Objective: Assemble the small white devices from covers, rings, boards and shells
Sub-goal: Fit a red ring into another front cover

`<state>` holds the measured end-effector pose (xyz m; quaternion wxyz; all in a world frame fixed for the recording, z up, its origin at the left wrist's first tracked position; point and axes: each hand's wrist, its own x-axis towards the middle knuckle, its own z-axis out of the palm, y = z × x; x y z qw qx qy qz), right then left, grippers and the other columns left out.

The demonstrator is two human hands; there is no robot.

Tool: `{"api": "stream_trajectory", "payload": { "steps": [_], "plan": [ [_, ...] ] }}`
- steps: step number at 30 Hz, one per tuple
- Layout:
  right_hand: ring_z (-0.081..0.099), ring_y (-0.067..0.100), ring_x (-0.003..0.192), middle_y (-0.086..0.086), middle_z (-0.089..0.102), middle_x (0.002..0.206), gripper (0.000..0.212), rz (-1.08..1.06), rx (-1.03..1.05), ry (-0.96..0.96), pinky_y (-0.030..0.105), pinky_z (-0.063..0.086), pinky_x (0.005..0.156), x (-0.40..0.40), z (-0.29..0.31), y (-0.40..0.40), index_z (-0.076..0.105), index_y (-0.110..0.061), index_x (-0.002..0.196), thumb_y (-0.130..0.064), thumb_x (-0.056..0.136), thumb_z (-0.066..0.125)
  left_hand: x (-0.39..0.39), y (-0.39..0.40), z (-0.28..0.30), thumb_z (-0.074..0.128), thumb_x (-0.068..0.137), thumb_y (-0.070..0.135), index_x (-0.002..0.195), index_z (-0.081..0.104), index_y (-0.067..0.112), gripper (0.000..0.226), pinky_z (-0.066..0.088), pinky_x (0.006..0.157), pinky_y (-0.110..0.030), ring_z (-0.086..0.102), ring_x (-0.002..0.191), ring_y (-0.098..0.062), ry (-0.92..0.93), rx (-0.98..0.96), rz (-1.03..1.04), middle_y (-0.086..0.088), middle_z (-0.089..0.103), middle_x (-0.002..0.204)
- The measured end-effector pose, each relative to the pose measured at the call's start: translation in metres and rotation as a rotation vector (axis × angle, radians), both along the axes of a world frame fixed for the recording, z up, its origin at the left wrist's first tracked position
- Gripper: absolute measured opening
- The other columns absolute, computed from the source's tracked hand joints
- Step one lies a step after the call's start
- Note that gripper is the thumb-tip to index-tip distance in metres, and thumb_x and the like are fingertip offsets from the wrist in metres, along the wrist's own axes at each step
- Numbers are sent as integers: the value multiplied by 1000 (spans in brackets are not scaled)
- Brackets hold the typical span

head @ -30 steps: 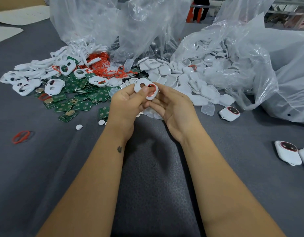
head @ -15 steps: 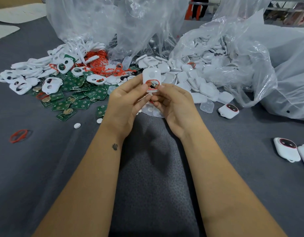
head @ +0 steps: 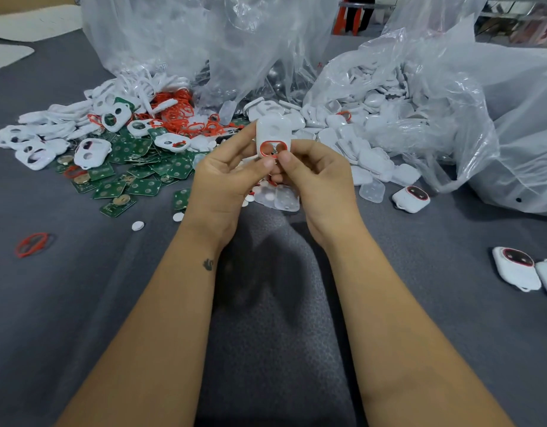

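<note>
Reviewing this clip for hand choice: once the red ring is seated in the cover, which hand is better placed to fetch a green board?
Probably the left hand: the green boards lie on its side, while the right hand also grips the white cover and could hold it alone.

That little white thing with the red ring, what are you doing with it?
A person is putting small gadgets together. Both hands hold one white cover up over the grey table: the left hand and right hand pinch its lower end, where a red ring sits in the opening. Behind lie heaps of parts: green boards, loose red rings, white shells. Three finished-looking devices rest on the right.
</note>
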<state>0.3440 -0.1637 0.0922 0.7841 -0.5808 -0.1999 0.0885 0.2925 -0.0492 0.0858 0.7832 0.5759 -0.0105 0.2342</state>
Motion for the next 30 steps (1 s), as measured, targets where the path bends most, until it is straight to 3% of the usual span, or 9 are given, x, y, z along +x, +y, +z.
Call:
{"api": "stream_trajectory", "payload": {
  "steps": [4, 8, 12, 14, 18, 22, 24, 28, 30],
  "plan": [
    [64, 12, 68, 10, 67, 80, 12, -80, -66, -115, 24, 55, 64, -2, -3, 4, 64, -4, 96, 4, 93, 56, 1, -1, -2, 55, 85, -15, 136, 47, -4, 53, 52, 88, -31, 62, 102, -25, -40, 20, 25, -19, 63, 116],
    [64, 29, 89, 13, 66, 94, 15, -237, -297, -392, 50, 52, 82, -4, -10, 9, 65, -6, 101, -10, 92, 54, 2, -1, -2, 55, 84, -17, 131, 51, -2, 50, 52, 88, -31, 66, 97, -20, -65, 11, 82, -9, 69, 104],
    [55, 13, 87, 3, 61, 92, 16, -370, -361, -596, 18, 44, 80, -5, -13, 11, 64, -6, 101, -11, 92, 52, 4, -5, -1, 55, 83, -20, 125, 53, -4, 45, 51, 88, -29, 66, 94, -18, -94, 60, 132, -14, 67, 104],
    [53, 11, 86, 2, 60, 91, 15, -399, -373, -638, 13, 40, 78, -5, -13, 11, 64, -6, 101, -9, 92, 52, 4, -5, -1, 56, 83, -21, 121, 55, -2, 43, 50, 88, -29, 65, 95, -17, -102, 72, 155, -14, 66, 103],
    [60, 15, 86, 3, 63, 92, 13, -352, -357, -546, 31, 50, 78, -6, -11, 9, 67, -10, 100, -12, 91, 57, 3, -4, -3, 56, 84, -19, 117, 59, 0, 39, 52, 86, -28, 67, 94, -15, -92, 83, 154, -1, 72, 97],
    [58, 9, 68, 3, 67, 77, 11, -338, -265, -348, 27, 52, 66, -7, -5, 6, 70, -13, 87, -22, 89, 65, 1, -8, -1, 57, 86, -14, 127, 57, -4, 42, 55, 90, -36, 67, 100, -26, -15, 47, 112, -16, 70, 108],
    [56, 8, 65, 0, 65, 70, 17, -337, -237, -270, 28, 50, 65, -6, -3, 4, 69, -11, 82, -24, 91, 65, 0, -10, -1, 58, 87, -13, 126, 60, 2, 42, 56, 80, -28, 68, 91, -18, 11, 66, 84, -11, 72, 101],
    [55, 30, 63, 14, 62, 66, 29, -358, -270, -173, 36, 49, 63, -2, -1, 5, 65, -1, 77, -26, 92, 65, 2, -10, -1, 61, 89, -3, 121, 65, 4, 33, 52, 70, -18, 63, 70, -7, 67, 78, 70, -5, 69, 82],
    [54, 18, 55, 5, 58, 59, 29, -329, -289, -137, 30, 46, 56, -1, -1, 5, 65, -6, 72, -26, 92, 63, 2, -10, -2, 61, 91, 1, 114, 68, 9, 25, 53, 69, -17, 63, 66, -4, 98, 69, 114, 3, 72, 78]
  ]
}}
